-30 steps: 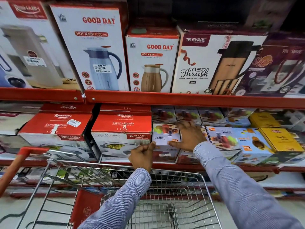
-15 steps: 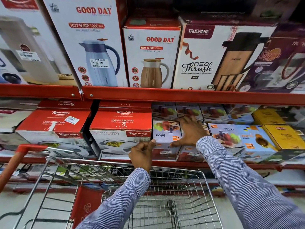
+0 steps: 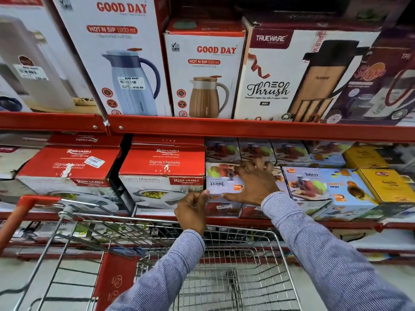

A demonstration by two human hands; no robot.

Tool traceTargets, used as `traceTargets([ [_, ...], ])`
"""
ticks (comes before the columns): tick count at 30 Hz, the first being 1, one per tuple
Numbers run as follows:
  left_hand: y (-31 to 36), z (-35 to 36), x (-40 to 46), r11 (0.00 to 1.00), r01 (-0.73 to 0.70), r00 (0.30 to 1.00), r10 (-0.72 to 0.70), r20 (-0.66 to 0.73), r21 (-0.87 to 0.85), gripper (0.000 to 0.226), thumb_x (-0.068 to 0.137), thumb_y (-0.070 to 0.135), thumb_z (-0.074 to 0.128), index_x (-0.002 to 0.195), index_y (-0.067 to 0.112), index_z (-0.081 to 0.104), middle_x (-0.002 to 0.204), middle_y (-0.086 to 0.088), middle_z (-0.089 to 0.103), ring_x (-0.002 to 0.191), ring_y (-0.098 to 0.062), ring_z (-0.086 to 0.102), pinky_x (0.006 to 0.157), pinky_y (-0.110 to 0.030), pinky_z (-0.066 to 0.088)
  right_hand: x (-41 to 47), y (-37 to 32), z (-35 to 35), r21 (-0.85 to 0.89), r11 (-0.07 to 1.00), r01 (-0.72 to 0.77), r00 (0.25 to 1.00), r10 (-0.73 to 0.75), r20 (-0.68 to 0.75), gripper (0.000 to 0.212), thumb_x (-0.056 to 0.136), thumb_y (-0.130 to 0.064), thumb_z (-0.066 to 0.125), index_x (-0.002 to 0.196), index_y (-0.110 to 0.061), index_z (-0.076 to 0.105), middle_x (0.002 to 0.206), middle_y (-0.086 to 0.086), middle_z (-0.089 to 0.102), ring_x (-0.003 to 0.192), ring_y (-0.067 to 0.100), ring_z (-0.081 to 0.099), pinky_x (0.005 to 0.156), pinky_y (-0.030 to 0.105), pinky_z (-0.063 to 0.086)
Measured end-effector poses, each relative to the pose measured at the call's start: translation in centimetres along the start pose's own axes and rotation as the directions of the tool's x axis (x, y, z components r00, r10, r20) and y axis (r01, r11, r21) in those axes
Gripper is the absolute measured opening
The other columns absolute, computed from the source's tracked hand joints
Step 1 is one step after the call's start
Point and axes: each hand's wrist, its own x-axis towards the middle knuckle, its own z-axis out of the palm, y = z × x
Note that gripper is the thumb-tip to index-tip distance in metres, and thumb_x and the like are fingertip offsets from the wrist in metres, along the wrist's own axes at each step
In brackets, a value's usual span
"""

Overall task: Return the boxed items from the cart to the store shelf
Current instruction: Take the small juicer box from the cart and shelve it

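A white-and-blue Juicer box (image 3: 219,184) lies on the middle shelf (image 3: 247,221), on top of another box, its print turned towards the shelf. My right hand (image 3: 253,182) is spread flat over its top, thumb along the front edge. My left hand (image 3: 192,209) holds the box's front left corner between thumb and curled fingers. The wire cart (image 3: 157,217) stands right below my arms; the part of its basket in view holds no boxes.
Red Rishabh casserole boxes (image 3: 161,176) sit tight against the Juicer box's left side. More Juicer boxes (image 3: 325,185) and yellow boxes (image 3: 386,187) fill the right. Tall jug boxes (image 3: 204,70) stand on the upper shelf (image 3: 247,129). The cart's red handle (image 3: 29,207) is at left.
Both hands have stayed on the Juicer box. My right hand has slid slightly farther over its top, and my view has dropped a little towards the middle shelf.
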Motion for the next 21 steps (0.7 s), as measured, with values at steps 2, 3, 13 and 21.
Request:
traceTargets([
  [2,0.4,0.1,-0.3,1.000,-0.003,1.000,0.003,-0.019,-0.014,0.031,0.082,0.052,0.068,0.076,0.022,0.075,0.066,0.008,0.075,0.075,-0.016,0.072,0.086,-0.047,0.058,-0.2,-0.2,0.0,0.012,1.000,-0.003,1.000,0.003,0.005,0.107,0.053,-0.094,0.034,0.132,-0.024,0.047,0.140,0.007,0.049,0.133,0.036,0.029,0.107,0.061,0.019],
  [3,0.6,0.2,-0.4,1.000,-0.010,0.999,0.010,-0.036,-0.012,0.029,0.084,0.046,0.068,0.076,0.020,0.075,0.067,0.007,0.075,0.073,-0.014,0.072,0.085,-0.045,0.058,-0.2,-0.2,0.1,0.032,0.999,-0.011,1.000,0.011,0.005,0.106,0.054,-0.094,0.035,0.133,-0.024,0.047,0.140,0.007,0.049,0.133,0.037,0.029,0.107,0.061,0.020],
  [13,1.1,0.8,-1.2,0.999,-0.037,0.990,0.036,-0.134,-0.003,0.020,0.089,0.033,0.067,0.088,0.015,0.077,0.073,0.006,0.072,0.069,-0.001,0.065,0.075,-0.025,0.053,-0.5,-0.7,0.5,0.233,0.968,-0.094,0.995,0.100,-0.015,0.106,0.056,-0.090,0.041,0.140,-0.026,0.038,0.146,0.003,0.043,0.130,0.032,0.032,0.105,0.052,0.029],
  [21,1.2,1.4,-1.5,0.998,-0.043,0.978,0.033,-0.207,-0.044,0.017,0.089,0.030,0.068,0.090,0.016,0.077,0.074,0.008,0.069,0.073,0.006,0.061,0.078,-0.033,0.058,-0.1,-0.6,-0.1,0.390,0.908,-0.154,0.988,0.143,0.059,0.108,0.061,-0.084,0.049,0.147,-0.021,0.028,0.154,0.008,0.038,0.142,0.036,0.029,0.115,0.055,0.024],
])
